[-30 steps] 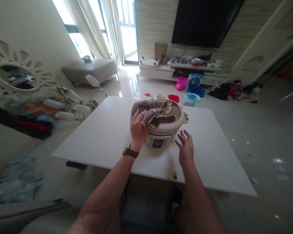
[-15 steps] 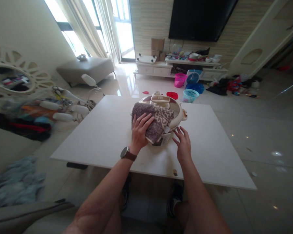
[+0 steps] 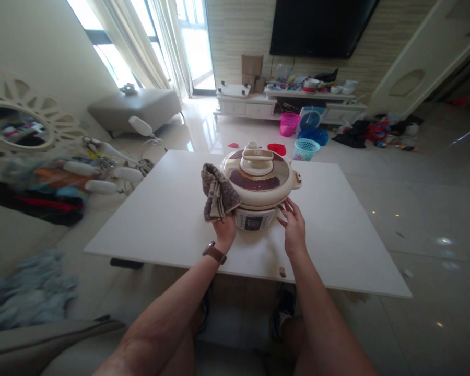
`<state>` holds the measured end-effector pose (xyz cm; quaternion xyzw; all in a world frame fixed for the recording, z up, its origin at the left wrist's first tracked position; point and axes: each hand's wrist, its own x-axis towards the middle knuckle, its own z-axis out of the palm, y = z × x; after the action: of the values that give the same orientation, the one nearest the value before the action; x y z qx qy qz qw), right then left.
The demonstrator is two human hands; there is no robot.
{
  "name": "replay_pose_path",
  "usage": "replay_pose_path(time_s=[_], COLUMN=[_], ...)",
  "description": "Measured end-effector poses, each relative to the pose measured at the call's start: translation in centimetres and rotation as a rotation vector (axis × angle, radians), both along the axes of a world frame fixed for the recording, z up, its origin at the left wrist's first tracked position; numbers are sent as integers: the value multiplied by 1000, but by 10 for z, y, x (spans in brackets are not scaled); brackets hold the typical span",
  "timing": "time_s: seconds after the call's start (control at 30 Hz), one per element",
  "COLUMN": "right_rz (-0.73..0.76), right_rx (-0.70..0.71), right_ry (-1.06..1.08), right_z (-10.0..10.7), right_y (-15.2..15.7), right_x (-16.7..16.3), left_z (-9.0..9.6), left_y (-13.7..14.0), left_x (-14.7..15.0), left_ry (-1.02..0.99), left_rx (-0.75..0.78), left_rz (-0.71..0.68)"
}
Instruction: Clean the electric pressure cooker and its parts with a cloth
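A cream electric pressure cooker [image 3: 264, 197] with a brown-patterned lid stands on the white table [image 3: 164, 209], its control panel facing me. My left hand [image 3: 224, 230] holds a brown-and-beige patterned cloth [image 3: 218, 196] against the cooker's left side. The cloth is bunched and covers most of those fingers. At the cooker's front right, below the lid rim, is my right hand [image 3: 294, 224]. Its fingers are apart, with the tips at or near the cooker's side; whether they touch, I cannot tell.
A small sticker [image 3: 282, 272] lies by the table's near edge. Beyond the table, a blue basket [image 3: 306, 150] and a pink bin [image 3: 289, 125] stand on the floor. A lamp with several white shades [image 3: 129, 175] is at the left, and a grey bench [image 3: 137, 109] is by the window.
My left hand has moved the cloth off the lid's front to the cooker's left side, and turned under it. The lid and panel now show. My right hand stays nearly in place.
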<state>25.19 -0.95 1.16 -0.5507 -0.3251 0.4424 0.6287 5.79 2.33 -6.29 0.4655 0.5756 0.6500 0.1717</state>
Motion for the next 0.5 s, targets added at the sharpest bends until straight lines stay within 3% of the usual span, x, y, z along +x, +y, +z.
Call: replay_pose_path(time_s=[0.1,0.17,0.37,0.5], right_rz=[-9,-13,-5,-8], right_rx=[4,6,4,3], right_ry=[-3,-1,8,1], right_z=[-1,-1,-4,-4], right_y=[1,1,3,3], right_x=[-1,-1,0,-1], left_z=[-12,-12,-1,-9], left_y=[-16,-17,17,16], left_x=[13,10,-19,-8], left_ry=[-12,-6,-262,-404], left_rx=[-20,-47,-133,-269], left_rz=[103,75,4,68])
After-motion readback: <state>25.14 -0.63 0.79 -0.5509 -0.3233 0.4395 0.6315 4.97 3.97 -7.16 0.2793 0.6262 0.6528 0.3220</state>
